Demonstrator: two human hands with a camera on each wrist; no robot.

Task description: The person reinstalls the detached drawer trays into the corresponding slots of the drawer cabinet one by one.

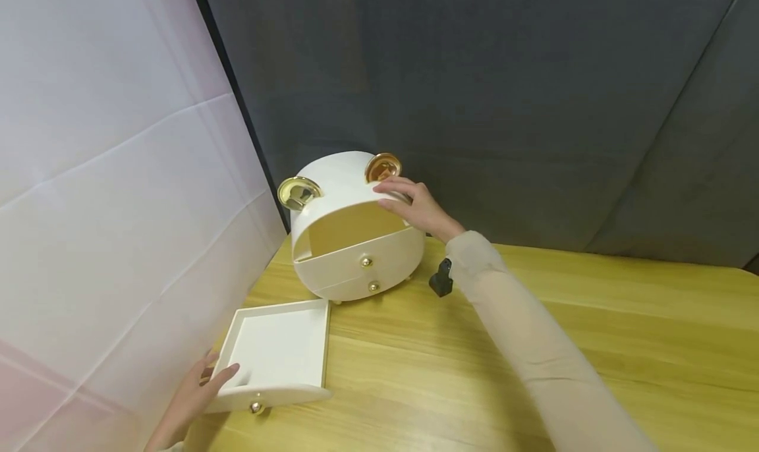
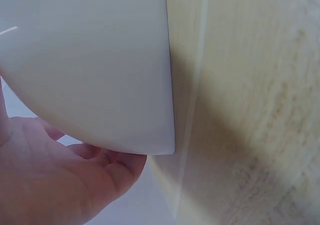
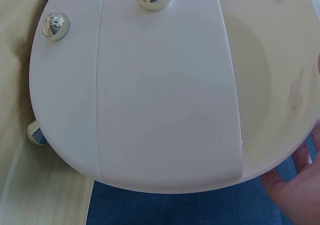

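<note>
A white round organizer box (image 1: 350, 175) with two gold ears stands at the back of the wooden table (image 1: 445, 373). Its top slot is empty; two drawers with gold knobs (image 1: 366, 261) sit below it. My right hand (image 1: 409, 205) holds the rim of the box's shell beside the right ear (image 1: 383, 167), fingers on top and thumb at the opening. The right wrist view shows the box front (image 3: 165, 95) close up, with my palm (image 3: 300, 185) at its edge. A pulled-out white drawer (image 1: 275, 346) lies flat near the table's front left. My left hand (image 1: 204, 386) grips its front corner; the left wrist view shows the palm (image 2: 55, 180) against the curved drawer front (image 2: 90, 60).
A small black clip-like object (image 1: 441, 278) lies on the table just right of the box. A white sheet (image 1: 107, 175) hangs close along the left, and a dark grey backdrop (image 1: 504, 96) closes off the rear. Bare wood stretches to the right.
</note>
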